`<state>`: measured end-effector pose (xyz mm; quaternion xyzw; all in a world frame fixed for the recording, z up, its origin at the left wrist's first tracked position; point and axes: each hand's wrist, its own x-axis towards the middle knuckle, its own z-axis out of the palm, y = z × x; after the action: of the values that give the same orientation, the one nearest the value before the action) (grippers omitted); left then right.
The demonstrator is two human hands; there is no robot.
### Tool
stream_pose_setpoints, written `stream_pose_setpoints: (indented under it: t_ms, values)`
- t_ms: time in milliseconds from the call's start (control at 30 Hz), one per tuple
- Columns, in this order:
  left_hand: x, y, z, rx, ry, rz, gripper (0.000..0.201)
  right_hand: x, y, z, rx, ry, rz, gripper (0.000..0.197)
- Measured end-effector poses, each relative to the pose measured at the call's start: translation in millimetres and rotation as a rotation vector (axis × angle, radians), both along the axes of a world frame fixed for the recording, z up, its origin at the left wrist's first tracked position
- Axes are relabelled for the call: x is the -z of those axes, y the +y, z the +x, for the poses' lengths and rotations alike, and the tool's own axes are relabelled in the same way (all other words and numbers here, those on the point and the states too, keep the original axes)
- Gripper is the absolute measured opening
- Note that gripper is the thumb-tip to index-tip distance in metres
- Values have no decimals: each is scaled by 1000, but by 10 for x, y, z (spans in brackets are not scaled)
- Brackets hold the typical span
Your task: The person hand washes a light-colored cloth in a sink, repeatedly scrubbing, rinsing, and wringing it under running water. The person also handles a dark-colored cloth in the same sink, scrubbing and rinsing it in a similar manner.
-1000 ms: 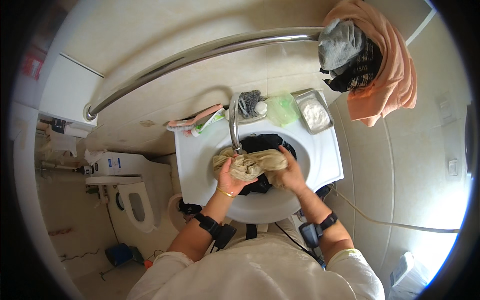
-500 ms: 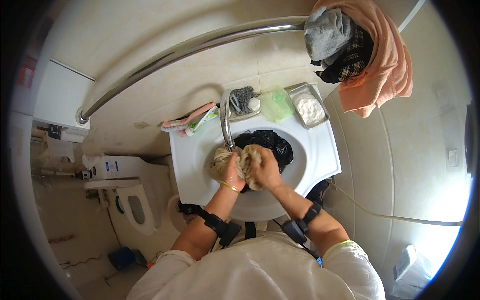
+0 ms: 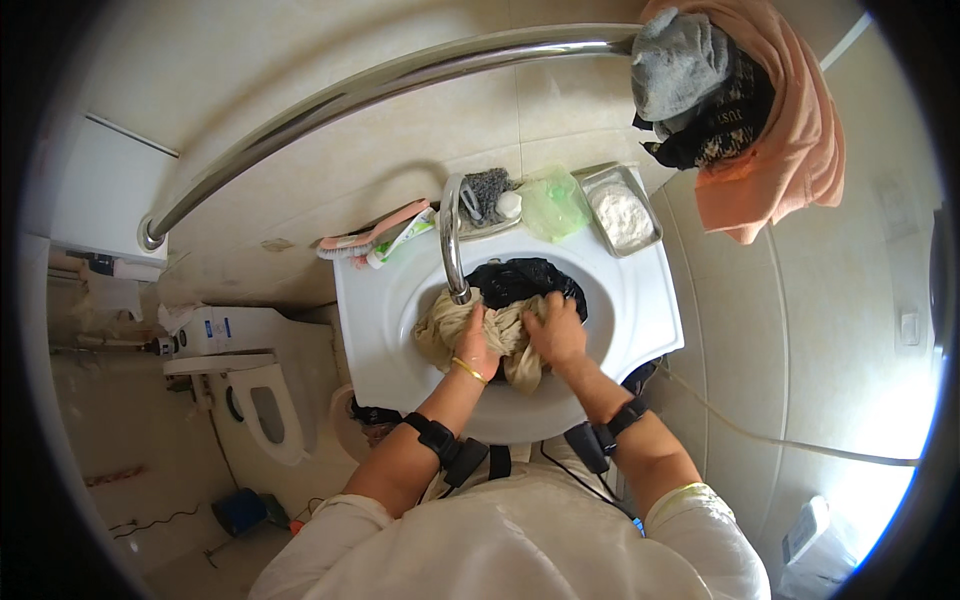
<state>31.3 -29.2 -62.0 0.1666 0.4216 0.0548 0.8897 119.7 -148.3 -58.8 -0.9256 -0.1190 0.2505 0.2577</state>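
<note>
A wet-looking beige cloth (image 3: 437, 332) lies bunched in the white washbasin (image 3: 640, 300), just under the tip of the chrome faucet (image 3: 452, 240). My left hand (image 3: 478, 345), a gold bangle at its wrist, grips the cloth's middle with the thumb up. On its right side, my right hand (image 3: 560, 335) has fingers curled into the folds, and one end of the cloth hangs down between the two hands. Behind the cloth, a crumpled black plastic bag (image 3: 535, 278) fills the back of the bowl. The fingertips are partly hidden in the fabric.
Along the basin's back ledge lie a pink brush (image 3: 375, 232), a green-and-white tube (image 3: 402, 238), a grey scrubber (image 3: 488, 190), a green plastic bag (image 3: 555, 205) and a metal tray of white powder (image 3: 622, 218). A chrome rail (image 3: 400, 88) carries clothes (image 3: 770, 150). A toilet (image 3: 265, 380) stands left.
The cloth has loosened from a twisted bundle into a wider spread, with an end hanging down. My right hand has moved a little to the right, away from my left.
</note>
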Motion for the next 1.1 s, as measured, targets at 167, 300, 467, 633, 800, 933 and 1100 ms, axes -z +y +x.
stream_pose_setpoints:
  t_ms: [167,300,467,633,800,933,1100]
  values:
    - [246,73,-37,56,94,75,41,493,181,-59,-206,-77,-219,31]
    - [324,161,36,144,63,64,50,460,356,237,-245,21,-194,24]
    - [264,269,10,179,-74,-216,65,-141,305,-222,-68,-96,423,21]
    - [168,73,-9,142,-334,-388,47,-327,353,-302,-258,-258,367,27]
    - [121,-38,-11,199,-178,-115,33,-139,331,61,196,26,383,34]
    - [194,188,-63,6,-49,-121,35,-338,265,-167,-128,-7,520,38]
    - [268,149,-39,157,-369,-83,24,-682,342,-294,-267,-205,407,26]
